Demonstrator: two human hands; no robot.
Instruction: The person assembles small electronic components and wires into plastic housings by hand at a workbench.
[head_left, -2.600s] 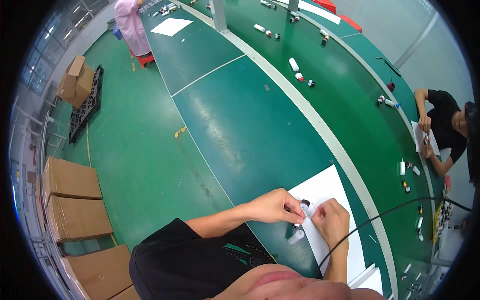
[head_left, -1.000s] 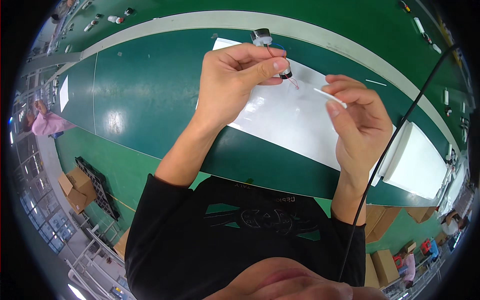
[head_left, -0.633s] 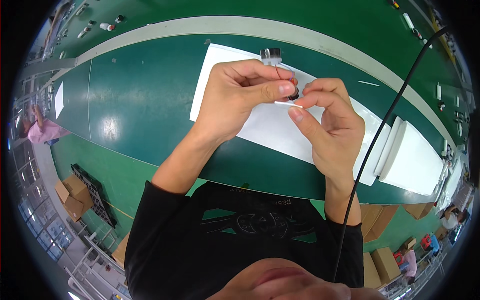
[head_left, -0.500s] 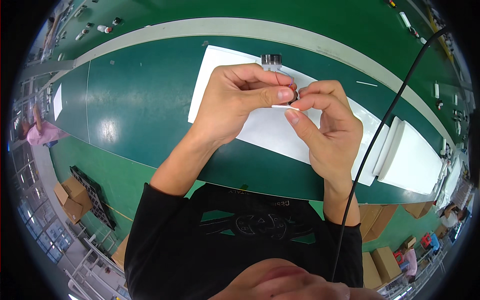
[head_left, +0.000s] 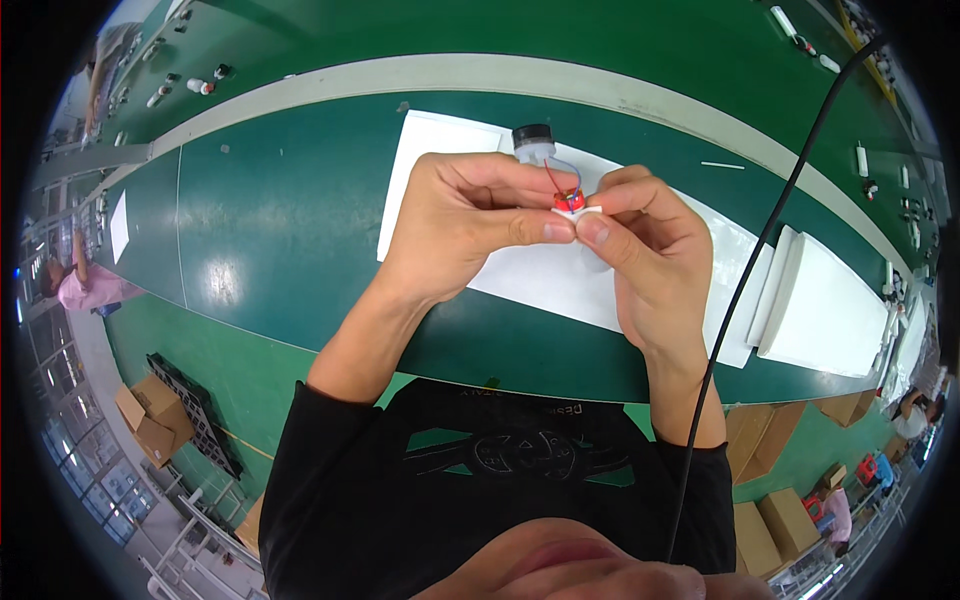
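Table is green, with white paper under the hands. The left hand pinches a little red part above the paper. Wires already join it to a black-topped piece. The right hand pinches a white strip at the red part's near side; that looks half done. Another strip lies farther right, not used yet. Pale letters show on the black shirt; I can't read any on the parts.
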